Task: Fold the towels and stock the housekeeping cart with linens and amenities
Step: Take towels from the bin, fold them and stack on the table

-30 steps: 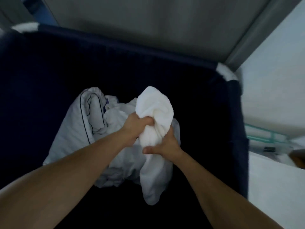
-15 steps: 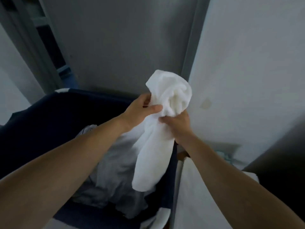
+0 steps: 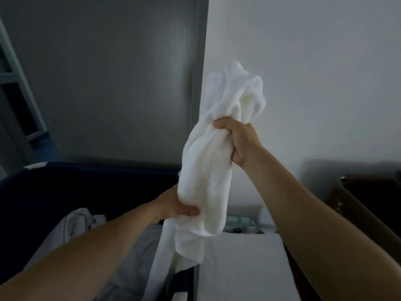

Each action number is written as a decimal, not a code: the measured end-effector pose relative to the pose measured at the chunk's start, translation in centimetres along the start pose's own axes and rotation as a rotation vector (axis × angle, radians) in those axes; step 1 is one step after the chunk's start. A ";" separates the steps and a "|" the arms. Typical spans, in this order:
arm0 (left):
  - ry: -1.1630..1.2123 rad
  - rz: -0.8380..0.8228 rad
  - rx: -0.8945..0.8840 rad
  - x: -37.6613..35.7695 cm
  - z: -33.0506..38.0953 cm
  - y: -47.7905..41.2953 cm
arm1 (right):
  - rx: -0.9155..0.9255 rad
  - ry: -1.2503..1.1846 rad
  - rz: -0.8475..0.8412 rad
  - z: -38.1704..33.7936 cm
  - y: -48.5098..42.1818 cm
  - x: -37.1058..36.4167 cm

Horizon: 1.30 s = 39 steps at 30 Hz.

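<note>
Ahead, grey door (image 3: 112,88), white wall (image 3: 325,61) behind towel (image 3: 206,170).

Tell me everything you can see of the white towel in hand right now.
The white towel looks like soft terry cloth, unfolded and bunched into a rumpled, roughly upright bundle held in the air. The right hand grips it near the top, a crumpled tuft standing above the fist; the left hand holds its lower part. A loose tail hangs below, by the dark blue bin.
</note>
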State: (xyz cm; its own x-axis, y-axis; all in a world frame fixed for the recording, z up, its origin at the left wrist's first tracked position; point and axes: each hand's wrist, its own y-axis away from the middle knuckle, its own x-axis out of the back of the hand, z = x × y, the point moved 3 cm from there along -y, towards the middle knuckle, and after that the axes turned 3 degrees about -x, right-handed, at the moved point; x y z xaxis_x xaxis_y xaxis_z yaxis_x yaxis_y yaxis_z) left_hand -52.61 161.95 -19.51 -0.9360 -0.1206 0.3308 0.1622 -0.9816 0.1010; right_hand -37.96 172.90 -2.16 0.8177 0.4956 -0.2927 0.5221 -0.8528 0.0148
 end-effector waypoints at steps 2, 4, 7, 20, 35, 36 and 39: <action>0.039 -0.016 0.034 -0.7 -1.0 0.3 | 0.010 -0.008 0.048 -0.7 0.4 0.8; 0.067 0.007 0.051 -1.3 -1.4 0.2 | 0.032 -0.023 0.082 -1.5 0.7 1.6; 0.150 0.068 0.031 -1.6 -0.9 -0.9 | 0.107 -0.036 0.128 -2.6 1.1 2.9; 0.400 0.301 -0.420 -4.2 22.3 -6.5 | 0.421 0.047 0.462 -7.6 3.2 15.9; 0.579 0.450 -0.547 -13.1 32.0 -10.9 | 0.525 -0.138 0.375 -15.3 0.8 25.5; 0.549 0.455 -0.544 -13.5 31.8 -11.1 | 0.521 -0.143 0.373 -15.2 0.7 26.0; 0.456 0.438 -0.519 -14.6 30.6 -11.4 | 0.492 -0.135 0.371 -14.0 0.3 27.5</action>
State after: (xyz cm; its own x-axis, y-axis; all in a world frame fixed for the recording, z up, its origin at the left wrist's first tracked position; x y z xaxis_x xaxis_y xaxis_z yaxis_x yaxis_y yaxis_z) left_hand -31.24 179.42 3.18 -0.8744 -0.4482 -0.1861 0.4825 -0.7613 -0.4332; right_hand -11.90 188.56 3.17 0.8684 0.1548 -0.4711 0.0111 -0.9558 -0.2937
